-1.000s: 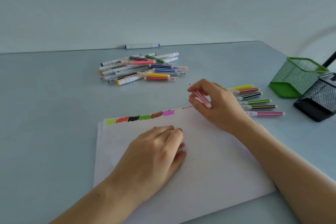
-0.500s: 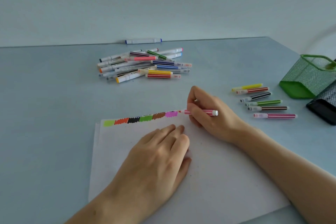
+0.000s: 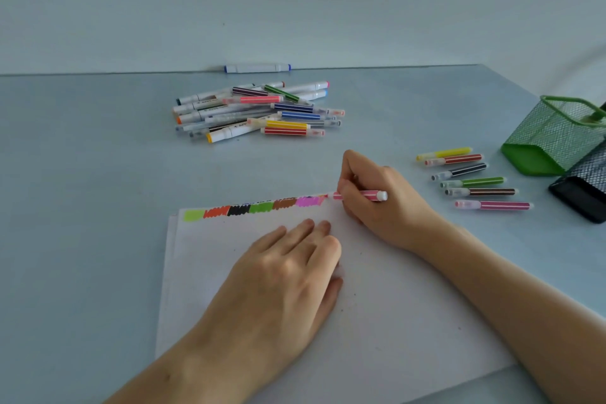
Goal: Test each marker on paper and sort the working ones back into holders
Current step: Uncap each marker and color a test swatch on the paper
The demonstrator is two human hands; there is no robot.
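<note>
Biggest worry is the counter [image 3: 98,174] itself: I'm scribbling right at the top edge of the paper [image 3: 393,305], so one sloppy stroke and the ink lands on the surface instead. My left hand [image 3: 278,275] lies flat and open on the sheet, and if that pressure slips the page probably skids mid-stroke. The untested pile [image 3: 259,111] sits well apart up top, the row of done ones [image 3: 472,180] lies near the green holder [image 3: 554,138], so mixing them up is possible. My right hand [image 3: 380,200] has its grip closed around the pink marker [image 3: 360,195], tip at the swatch strip [image 3: 255,207], and its cap isn't visible, so it could go missing.
</note>
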